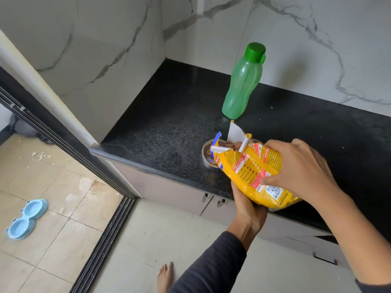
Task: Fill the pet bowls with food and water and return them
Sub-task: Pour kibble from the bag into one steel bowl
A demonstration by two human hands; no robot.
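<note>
Nearest to me is the person's bare foot [166,275] on the pale tile, and above it a dark sleeve [209,265] going up to the left hand [248,208]. This hand holds the yellow food bag [257,172] from below; its fingers go under the bag, so I cannot tell how they are curled. The right hand [300,172] grips the bag from above, fingers [273,145] bent over the top side and the thumb pressed on the printed face.

The torn mouth of the bag is tilted over a steel bowl [206,152] on the black counter [169,127], with a green water bottle [243,81] just behind. The tear is ragged and wide, and the bag hides most of the bowl, so I think kibble could jump over the rim or overfill it. The bowl stands near the counter edge, so a push from the bag could slide it off. The blue double bowl stand [26,218] waits on the floor beyond the sliding door track [101,240].
</note>
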